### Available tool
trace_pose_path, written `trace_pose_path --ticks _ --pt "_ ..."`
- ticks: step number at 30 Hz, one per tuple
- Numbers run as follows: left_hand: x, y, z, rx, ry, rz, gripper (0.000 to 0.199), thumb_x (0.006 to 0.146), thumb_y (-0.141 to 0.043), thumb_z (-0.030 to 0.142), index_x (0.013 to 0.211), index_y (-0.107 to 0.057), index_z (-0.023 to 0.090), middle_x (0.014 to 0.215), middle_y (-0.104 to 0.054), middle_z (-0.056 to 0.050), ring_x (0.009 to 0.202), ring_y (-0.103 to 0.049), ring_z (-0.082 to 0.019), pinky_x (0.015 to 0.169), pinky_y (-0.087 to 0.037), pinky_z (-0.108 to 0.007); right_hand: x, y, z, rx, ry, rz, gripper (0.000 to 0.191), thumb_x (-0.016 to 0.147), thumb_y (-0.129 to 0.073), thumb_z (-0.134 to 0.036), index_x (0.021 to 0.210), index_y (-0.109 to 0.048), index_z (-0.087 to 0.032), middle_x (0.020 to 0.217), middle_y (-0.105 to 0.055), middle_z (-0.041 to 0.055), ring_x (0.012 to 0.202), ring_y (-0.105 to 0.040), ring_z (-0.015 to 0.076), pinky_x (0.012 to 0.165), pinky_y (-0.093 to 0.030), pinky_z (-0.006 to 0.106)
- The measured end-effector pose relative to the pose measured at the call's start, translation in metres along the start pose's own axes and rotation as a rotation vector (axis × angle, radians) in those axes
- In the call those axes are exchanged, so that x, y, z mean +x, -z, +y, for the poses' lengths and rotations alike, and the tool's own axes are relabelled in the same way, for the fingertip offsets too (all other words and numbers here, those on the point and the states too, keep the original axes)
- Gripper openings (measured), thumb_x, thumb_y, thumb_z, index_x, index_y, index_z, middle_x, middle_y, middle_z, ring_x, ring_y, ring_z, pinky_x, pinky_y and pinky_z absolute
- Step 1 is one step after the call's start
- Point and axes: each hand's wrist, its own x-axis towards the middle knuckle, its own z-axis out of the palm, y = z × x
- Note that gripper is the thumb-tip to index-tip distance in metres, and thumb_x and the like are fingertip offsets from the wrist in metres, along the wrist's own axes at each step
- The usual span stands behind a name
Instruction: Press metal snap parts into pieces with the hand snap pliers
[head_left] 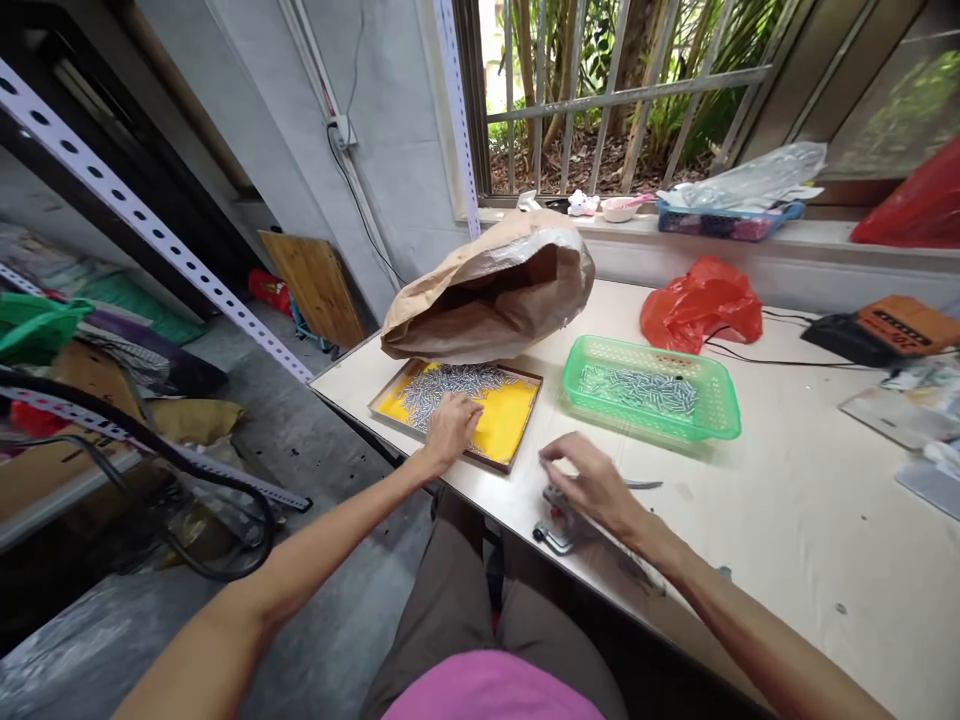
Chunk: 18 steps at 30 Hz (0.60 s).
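Metal pins [431,395] are lying piled in a shallow tray [504,435]; the left hand [451,430], fingers curled, is reaching over it, contents undeterminable. The right hand [594,482], half-curled, is hovering near a metal tool [553,538], grip undeterminable. A green basket [718,398] is holding more pins.
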Motion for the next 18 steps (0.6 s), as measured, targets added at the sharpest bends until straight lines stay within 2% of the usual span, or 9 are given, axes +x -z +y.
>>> trace_pose_path --ticks 2,4,6,8,11,14,16,18 --pt "0.029 -0.008 -0.020 0.080 0.007 -0.080 0.023 0.092 -0.048 0.019 0.097 -0.070 0.016 0.091 -0.062 -0.010 0.096 -0.048 -0.024 0.074 -0.043 -0.032 0.012 0.032 0.012 -0.066 -0.093 0.236 0.018 0.093 -0.046 -0.030 0.096 -0.061 -0.020 0.089 -0.066 0.0067 0.084 -0.060 0.0190 0.078 -0.048 0.034" --pt "0.049 -0.017 -0.032 0.153 -0.029 -0.160 0.024 0.091 -0.047 0.015 0.092 -0.071 0.015 0.090 -0.060 -0.011 0.096 -0.047 -0.025 0.071 -0.041 -0.031 0.019 0.066 0.033 -0.227 -0.178 0.365 0.022 0.093 -0.046 -0.034 0.098 -0.063 -0.021 0.090 -0.066 0.0077 0.085 -0.061 0.0212 0.080 -0.048 0.038" --pt "0.062 -0.025 -0.038 0.200 -0.092 -0.221 0.023 0.089 -0.047 0.013 0.087 -0.070 0.015 0.089 -0.058 -0.012 0.096 -0.046 -0.025 0.069 -0.039 -0.031 0.017 0.093 0.059 -0.420 -0.213 0.343 0.031 0.091 -0.048 -0.041 0.108 -0.062 -0.019 0.099 -0.064 0.0117 0.095 -0.059 0.0262 0.085 -0.046 0.043" --pt "0.070 -0.030 -0.042 0.201 -0.177 -0.248 0.021 0.088 -0.049 0.014 0.084 -0.069 0.015 0.090 -0.057 -0.012 0.096 -0.046 -0.025 0.068 -0.039 -0.031 0.003 0.105 0.080 -0.524 -0.286 0.292 0.043 0.090 -0.049 -0.046 0.120 -0.059 -0.017 0.107 -0.061 0.0146 0.096 -0.059 0.0279 0.082 -0.048 0.045" --pt "0.076 -0.032 -0.048 0.153 -0.319 -0.278 0.019 0.087 -0.049 0.011 0.080 -0.066 0.014 0.092 -0.057 -0.013 0.097 -0.047 -0.024 0.071 -0.040 -0.031 -0.032 0.098 0.087 -0.485 -0.333 0.176 0.043 0.091 -0.045 -0.048 0.120 -0.060 -0.019 0.107 -0.060 0.0132 0.088 -0.062 0.0251 0.074 -0.051 0.041" --pt "0.078 -0.029 -0.052 0.086 -0.373 -0.308 0.018 0.085 -0.048 0.009 0.076 -0.063 0.015 0.092 -0.060 -0.013 0.095 -0.050 -0.023 0.076 -0.041 -0.032 -0.062 0.079 0.069 -0.369 -0.284 0.070 0.033 0.093 -0.044 -0.045 0.108 -0.065 -0.023 0.107 -0.062 0.0107 0.092 -0.064 0.0243 0.078 -0.052 0.040" --pt "0.076 -0.025 -0.051 0.019 -0.305 -0.268 0.017 0.085 -0.049 0.012 0.076 -0.063 0.016 0.090 -0.062 -0.012 0.094 -0.052 -0.023 0.080 -0.042 -0.032 -0.067 0.069 0.052 -0.278 -0.287 0.042 0.029 0.094 -0.044 -0.041 0.103 -0.066 -0.024 0.106 -0.064 0.0094 0.092 -0.065 0.0229 0.079 -0.052 0.038" --pt "0.071 -0.020 -0.043 -0.096 -0.156 -0.215 0.016 0.085 -0.051 0.018 0.077 -0.064 0.016 0.086 -0.064 -0.009 0.088 -0.055 -0.021 0.080 -0.043 -0.032 -0.057 0.059 0.036 -0.164 -0.337 0.050 0.026 0.093 -0.046 -0.038 0.098 -0.067 -0.024 0.101 -0.067 0.0079 0.089 -0.066 0.0215 0.079 -0.053 0.037"
